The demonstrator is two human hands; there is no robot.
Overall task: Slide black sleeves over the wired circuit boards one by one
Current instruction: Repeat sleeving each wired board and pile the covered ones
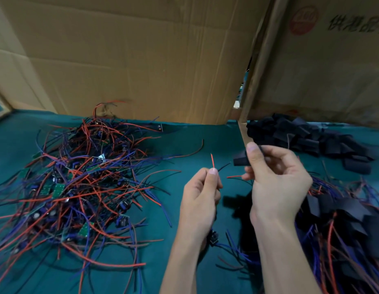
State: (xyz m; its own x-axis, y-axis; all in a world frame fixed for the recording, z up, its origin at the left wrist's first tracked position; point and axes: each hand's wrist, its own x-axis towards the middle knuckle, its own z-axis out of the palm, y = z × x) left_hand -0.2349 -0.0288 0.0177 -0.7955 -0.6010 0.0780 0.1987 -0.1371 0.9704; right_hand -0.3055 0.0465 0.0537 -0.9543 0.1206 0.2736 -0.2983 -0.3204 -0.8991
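Left hand [202, 194] grip pinches thin red and black wire ends [212, 161], tips pointing up-right; right hand [275, 172] grip holds flat black sleeve [240, 159] just right of tips, mouth facing them.

On the table [184, 132], the tangled heap of wired circuit boards [78, 183] lies to the left of the two hands. The left hand [202, 194] and the right hand [275, 177] are raised above the table's middle, the right one nearer the pile of loose sleeves [307, 136], which lies behind and to the right of them. The heap of sleeved boards [343, 225] lies to the hands' right, in front of that pile. Cardboard boxes [142, 56] stand behind everything, along the table's far edge.
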